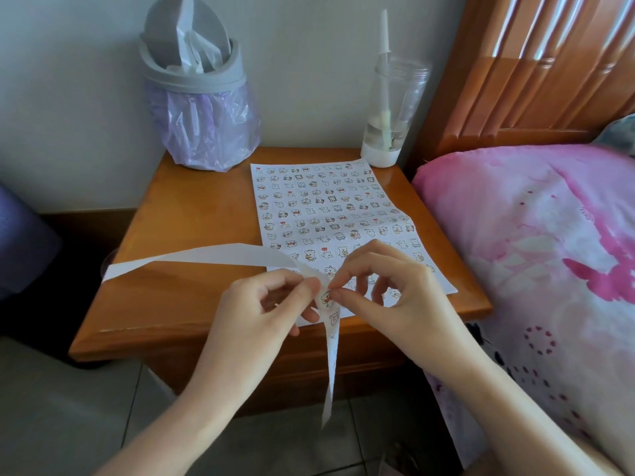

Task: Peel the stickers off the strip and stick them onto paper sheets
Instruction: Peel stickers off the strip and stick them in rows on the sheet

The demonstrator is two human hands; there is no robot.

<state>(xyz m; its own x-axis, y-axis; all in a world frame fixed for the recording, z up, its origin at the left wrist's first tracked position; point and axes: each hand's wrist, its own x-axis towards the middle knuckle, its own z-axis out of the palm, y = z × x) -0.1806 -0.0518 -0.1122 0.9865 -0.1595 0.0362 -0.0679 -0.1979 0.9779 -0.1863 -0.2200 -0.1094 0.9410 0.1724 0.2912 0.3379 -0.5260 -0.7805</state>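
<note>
The strip point(213, 256) trails bare toward the left of the frame, its stickers already used. At lower centre the left hand point(268, 304) pinches it between curled fingers point(307, 286), while the right hand point(391, 293) nips the edge of a bear sticker point(326, 298). A few more hang below. On the counter point(192, 214), the paper sheet point(326, 207) looks nearly full, so the task seems close to done.
</note>
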